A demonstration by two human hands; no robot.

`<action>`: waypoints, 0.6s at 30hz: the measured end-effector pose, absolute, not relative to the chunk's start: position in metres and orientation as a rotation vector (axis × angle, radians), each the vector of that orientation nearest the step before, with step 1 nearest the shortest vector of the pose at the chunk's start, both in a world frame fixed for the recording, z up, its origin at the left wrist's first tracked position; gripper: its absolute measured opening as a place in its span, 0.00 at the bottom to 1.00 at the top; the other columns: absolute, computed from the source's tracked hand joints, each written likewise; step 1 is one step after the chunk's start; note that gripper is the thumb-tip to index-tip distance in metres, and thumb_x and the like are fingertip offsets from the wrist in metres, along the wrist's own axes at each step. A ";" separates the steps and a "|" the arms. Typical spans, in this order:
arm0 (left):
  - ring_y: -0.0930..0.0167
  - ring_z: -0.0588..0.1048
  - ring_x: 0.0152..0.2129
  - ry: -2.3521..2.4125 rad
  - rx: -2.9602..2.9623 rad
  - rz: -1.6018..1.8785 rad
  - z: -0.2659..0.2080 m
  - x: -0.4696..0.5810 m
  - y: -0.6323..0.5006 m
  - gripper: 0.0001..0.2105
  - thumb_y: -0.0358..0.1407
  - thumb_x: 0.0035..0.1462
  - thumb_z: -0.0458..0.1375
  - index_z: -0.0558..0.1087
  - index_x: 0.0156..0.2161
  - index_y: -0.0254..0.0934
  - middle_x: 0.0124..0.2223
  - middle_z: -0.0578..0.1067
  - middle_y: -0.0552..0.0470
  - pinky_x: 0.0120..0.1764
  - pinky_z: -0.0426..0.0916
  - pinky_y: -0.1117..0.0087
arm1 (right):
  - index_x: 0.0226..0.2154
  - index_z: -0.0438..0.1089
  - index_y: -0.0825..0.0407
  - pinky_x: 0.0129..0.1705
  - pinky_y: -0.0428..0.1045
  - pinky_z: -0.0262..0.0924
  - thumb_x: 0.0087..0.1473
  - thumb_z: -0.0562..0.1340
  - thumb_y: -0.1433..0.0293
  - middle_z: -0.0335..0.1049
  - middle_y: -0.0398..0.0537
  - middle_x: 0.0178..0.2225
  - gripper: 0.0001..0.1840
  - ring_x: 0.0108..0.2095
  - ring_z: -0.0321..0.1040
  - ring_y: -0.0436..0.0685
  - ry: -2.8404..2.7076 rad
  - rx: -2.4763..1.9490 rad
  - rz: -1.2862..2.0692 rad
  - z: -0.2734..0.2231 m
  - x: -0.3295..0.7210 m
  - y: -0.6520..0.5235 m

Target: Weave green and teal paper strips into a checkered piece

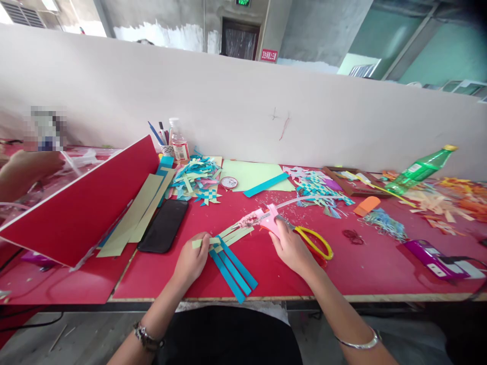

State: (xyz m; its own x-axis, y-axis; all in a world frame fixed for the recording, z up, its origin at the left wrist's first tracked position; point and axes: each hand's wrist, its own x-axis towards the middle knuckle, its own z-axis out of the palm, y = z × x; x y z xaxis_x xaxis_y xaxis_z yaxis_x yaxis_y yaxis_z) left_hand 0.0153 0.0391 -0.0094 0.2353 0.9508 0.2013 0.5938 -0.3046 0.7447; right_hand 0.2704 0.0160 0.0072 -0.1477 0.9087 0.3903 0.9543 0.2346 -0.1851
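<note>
My left hand (193, 257) pinches a small piece of weaving at its left end, made of blue paper strips (239, 263) crossed with pale green strips (243, 233). The blue ends fan toward the table's front edge. In my right hand (292, 247) is a pink hot glue gun (268, 218), its stained front end pointing left over the green strips. Whether the nozzle touches them I cannot tell. A clear glue stick (304, 198) trails from its back. Scissors with yellow handles (315, 241) lie beside my right hand, partly hidden by it.
Left are a black phone (163, 225), long green strips (131, 215) and a leaning red board (87, 203); another person's arm (30, 172) is behind it. Woven scraps (198, 175) lie at the back. A green bottle (422, 170) and purple power strip (436, 259) are right.
</note>
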 end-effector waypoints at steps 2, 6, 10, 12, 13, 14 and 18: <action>0.71 0.67 0.22 1.407 1.983 0.886 -0.009 0.015 0.039 0.16 0.40 0.59 0.37 0.57 0.23 0.38 0.23 0.65 0.54 0.28 0.59 0.73 | 0.47 0.54 0.59 0.31 0.52 0.63 0.55 0.47 0.64 0.66 0.62 0.40 0.20 0.36 0.68 0.62 -2.080 -1.705 -0.169 0.007 0.270 0.016; 0.71 0.67 0.22 1.416 1.986 0.882 -0.010 0.015 0.039 0.16 0.41 0.59 0.37 0.56 0.23 0.38 0.22 0.65 0.54 0.27 0.58 0.73 | 0.47 0.53 0.58 0.30 0.52 0.63 0.55 0.49 0.62 0.65 0.61 0.40 0.21 0.36 0.67 0.63 -2.044 -1.730 -0.233 0.004 0.272 0.017; 0.71 0.66 0.22 1.413 1.991 0.880 -0.010 0.016 0.040 0.16 0.40 0.59 0.37 0.56 0.23 0.38 0.23 0.65 0.53 0.28 0.58 0.72 | 0.45 0.55 0.59 0.31 0.52 0.63 0.54 0.49 0.65 0.65 0.62 0.39 0.18 0.38 0.66 0.63 -1.970 -1.701 -0.253 0.001 0.272 0.019; 0.71 0.66 0.22 1.418 2.002 0.881 -0.010 0.016 0.040 0.16 0.40 0.59 0.37 0.57 0.23 0.38 0.23 0.65 0.53 0.27 0.58 0.73 | 0.43 0.57 0.58 0.32 0.53 0.63 0.52 0.52 0.63 0.66 0.61 0.38 0.18 0.38 0.66 0.63 -1.878 -1.682 -0.237 0.001 0.271 0.020; 0.72 0.66 0.21 1.422 2.008 0.882 -0.009 0.016 0.040 0.16 0.40 0.59 0.37 0.57 0.23 0.38 0.22 0.65 0.54 0.27 0.58 0.73 | 0.43 0.57 0.58 0.32 0.53 0.63 0.51 0.53 0.63 0.66 0.61 0.37 0.19 0.37 0.66 0.63 -1.829 -1.683 -0.204 0.001 0.270 0.020; 0.72 0.66 0.21 1.428 2.013 0.883 -0.009 0.016 0.040 0.16 0.40 0.59 0.37 0.56 0.23 0.38 0.22 0.65 0.54 0.27 0.58 0.73 | 0.43 0.57 0.58 0.31 0.53 0.63 0.50 0.54 0.63 0.67 0.61 0.36 0.20 0.36 0.67 0.63 -1.785 -1.695 -0.149 0.002 0.269 0.021; 0.72 0.66 0.21 1.440 2.024 0.881 -0.010 0.016 0.040 0.16 0.40 0.59 0.37 0.57 0.23 0.38 0.22 0.65 0.53 0.28 0.58 0.72 | 0.42 0.57 0.56 0.27 0.51 0.62 0.48 0.55 0.65 0.69 0.55 0.31 0.18 0.29 0.68 0.60 -1.669 -1.730 0.185 0.005 0.266 0.023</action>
